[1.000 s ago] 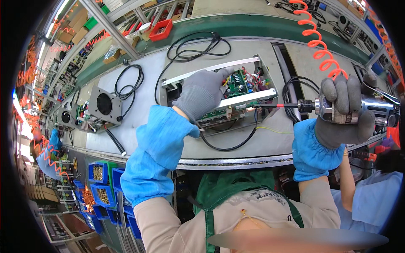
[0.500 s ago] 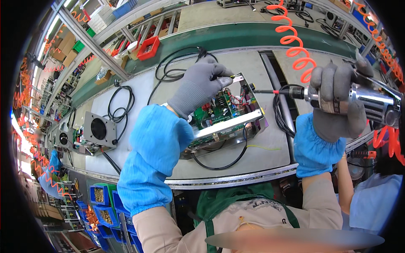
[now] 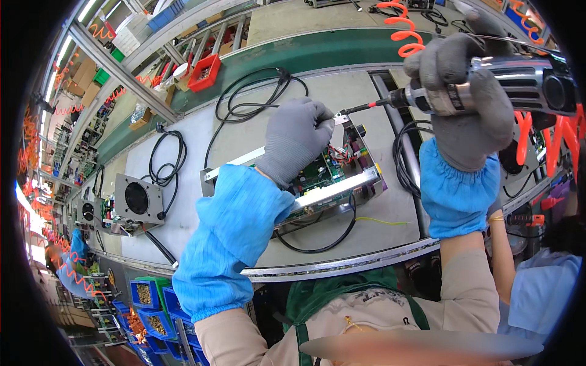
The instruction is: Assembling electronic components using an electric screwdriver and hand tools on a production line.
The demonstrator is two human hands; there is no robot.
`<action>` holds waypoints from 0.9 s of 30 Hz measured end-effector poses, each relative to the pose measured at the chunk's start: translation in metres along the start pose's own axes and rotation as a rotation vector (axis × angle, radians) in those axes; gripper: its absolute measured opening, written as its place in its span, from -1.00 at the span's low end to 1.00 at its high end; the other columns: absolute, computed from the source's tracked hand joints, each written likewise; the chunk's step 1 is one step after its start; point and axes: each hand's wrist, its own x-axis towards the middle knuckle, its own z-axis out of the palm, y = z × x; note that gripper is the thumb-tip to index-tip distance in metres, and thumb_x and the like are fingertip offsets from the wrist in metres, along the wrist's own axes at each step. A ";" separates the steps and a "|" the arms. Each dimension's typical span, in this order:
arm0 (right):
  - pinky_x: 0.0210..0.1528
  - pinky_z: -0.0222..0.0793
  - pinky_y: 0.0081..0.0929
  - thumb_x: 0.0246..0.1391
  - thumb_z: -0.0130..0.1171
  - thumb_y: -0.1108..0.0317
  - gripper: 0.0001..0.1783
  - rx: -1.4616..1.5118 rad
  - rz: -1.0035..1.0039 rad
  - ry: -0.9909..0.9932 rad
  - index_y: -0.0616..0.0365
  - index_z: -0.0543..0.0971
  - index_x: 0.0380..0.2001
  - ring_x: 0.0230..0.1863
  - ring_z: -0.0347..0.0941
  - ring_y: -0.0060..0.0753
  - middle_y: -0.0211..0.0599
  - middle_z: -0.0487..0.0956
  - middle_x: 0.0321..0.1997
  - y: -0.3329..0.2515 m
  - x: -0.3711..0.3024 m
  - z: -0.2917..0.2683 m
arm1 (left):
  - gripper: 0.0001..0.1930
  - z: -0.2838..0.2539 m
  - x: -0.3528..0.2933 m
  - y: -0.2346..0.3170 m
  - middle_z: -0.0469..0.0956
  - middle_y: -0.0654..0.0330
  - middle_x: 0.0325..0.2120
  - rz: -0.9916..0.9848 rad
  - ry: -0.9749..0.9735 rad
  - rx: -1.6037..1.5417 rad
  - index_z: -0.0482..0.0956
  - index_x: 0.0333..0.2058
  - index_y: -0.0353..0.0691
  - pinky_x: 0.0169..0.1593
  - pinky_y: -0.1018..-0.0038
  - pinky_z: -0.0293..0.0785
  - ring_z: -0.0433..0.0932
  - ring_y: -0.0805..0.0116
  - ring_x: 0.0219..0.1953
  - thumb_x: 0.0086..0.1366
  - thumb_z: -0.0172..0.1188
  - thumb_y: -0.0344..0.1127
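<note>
In front of me on the bench is a metal chassis [image 3: 332,194] with green circuit boards and wires inside. My left hand [image 3: 298,137], in a grey glove, is over its far rail, thumb and fingertips pinched beside the far right corner. Whatever is between those fingertips is hidden. My right hand [image 3: 467,100], also gloved, grips a silver air screwdriver [image 3: 513,79] held nearly level. Its dark bit [image 3: 366,106] points left, with the tip at the chassis corner by my left fingertips. Whether a screw sits there is too small to tell.
Black cables [image 3: 235,113] lie coiled behind the chassis. A unit with a round fan [image 3: 137,198] stands to the left. A red bin [image 3: 205,72] is beyond the green belt [image 3: 274,58]. Orange coiled hoses [image 3: 403,30] hang overhead. Another person's sleeve [image 3: 543,293] shows at right.
My right hand has raised the screwdriver and brought it left, so its bit now meets the chassis corner. The left hand stays by that corner, fingers drawn in more closely.
</note>
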 end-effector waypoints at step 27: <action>-0.62 0.21 -0.69 -0.11 0.18 0.49 -0.54 -0.332 0.647 0.129 0.27 0.39 -0.06 -0.66 0.32 -0.68 -0.40 0.51 -0.57 0.006 0.044 0.053 | -0.82 0.012 0.005 -0.002 0.55 0.07 -0.46 -0.099 -0.089 -0.042 0.55 -0.36 -0.28 -0.30 0.36 0.45 0.55 0.20 -0.43 0.15 0.21 -0.28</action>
